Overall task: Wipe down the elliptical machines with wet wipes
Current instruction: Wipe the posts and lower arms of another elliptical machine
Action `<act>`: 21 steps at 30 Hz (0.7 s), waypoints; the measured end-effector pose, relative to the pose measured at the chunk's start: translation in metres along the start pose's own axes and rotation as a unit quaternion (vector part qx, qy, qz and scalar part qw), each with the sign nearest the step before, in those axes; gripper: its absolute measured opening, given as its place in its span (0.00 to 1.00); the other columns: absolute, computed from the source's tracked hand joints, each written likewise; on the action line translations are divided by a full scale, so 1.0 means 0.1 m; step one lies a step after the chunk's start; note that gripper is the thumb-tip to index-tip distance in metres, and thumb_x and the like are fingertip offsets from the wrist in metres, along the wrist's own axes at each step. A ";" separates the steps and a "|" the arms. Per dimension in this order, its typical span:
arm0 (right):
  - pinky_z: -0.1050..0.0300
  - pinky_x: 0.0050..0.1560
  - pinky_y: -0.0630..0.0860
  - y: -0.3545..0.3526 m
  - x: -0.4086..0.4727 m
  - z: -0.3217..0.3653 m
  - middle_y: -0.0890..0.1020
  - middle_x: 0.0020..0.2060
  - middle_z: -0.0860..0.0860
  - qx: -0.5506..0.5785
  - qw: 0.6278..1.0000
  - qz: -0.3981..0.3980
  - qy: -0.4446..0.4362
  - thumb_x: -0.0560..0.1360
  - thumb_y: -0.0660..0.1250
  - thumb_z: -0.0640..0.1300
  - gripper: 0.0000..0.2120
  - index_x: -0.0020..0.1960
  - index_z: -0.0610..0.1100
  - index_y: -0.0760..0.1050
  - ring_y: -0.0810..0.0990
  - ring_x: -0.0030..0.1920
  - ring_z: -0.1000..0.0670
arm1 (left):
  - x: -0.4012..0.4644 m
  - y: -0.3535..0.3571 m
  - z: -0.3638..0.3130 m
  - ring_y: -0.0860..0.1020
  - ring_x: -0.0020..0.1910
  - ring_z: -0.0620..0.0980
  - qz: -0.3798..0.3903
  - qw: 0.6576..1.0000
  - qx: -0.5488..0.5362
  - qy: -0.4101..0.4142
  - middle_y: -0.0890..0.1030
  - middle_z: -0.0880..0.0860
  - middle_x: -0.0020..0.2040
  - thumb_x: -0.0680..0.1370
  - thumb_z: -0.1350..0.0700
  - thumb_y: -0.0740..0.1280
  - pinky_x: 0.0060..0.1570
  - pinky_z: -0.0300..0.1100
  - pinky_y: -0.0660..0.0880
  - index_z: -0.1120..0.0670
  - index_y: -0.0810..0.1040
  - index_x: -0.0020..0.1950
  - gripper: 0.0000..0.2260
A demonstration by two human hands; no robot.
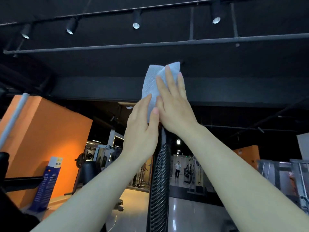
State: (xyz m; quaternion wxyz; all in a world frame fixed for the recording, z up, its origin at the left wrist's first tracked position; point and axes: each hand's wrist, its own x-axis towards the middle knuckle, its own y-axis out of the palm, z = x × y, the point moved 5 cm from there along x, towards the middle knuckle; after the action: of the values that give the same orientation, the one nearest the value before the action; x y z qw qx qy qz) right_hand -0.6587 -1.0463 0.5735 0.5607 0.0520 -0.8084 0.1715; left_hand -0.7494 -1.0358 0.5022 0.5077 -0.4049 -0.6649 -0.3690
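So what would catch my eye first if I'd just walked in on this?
Probably the two hands raised in the centre: the right hand and left hand press a pale wet wipe onto the top of a black ribbed handlebar, fingers straight. Next, the bright orange wall at left, and the row of track spotlights on the dark ceiling above.

Commercial gym: weight machines (98,154), plate-loaded rack (82,160), track spotlights (136,20) on black ceiling, polished floor (187,210).
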 end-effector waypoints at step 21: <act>0.65 0.57 0.64 -0.34 0.00 -0.30 0.62 0.74 0.52 0.175 0.982 -0.040 0.051 0.79 0.66 0.46 0.26 0.75 0.51 0.64 0.68 0.66 0.52 | 0.91 -0.23 -0.24 0.76 0.52 0.48 0.133 0.983 0.110 -0.061 0.78 0.50 0.56 0.74 0.62 0.73 0.40 0.36 0.70 0.43 0.72 0.69 0.27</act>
State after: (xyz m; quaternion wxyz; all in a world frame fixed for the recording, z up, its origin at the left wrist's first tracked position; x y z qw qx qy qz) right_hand -0.6226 -1.0682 0.5906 0.5902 0.1727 -0.7332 0.2903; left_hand -0.7757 -1.0520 0.5944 0.5524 -0.4528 -0.6715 -0.1975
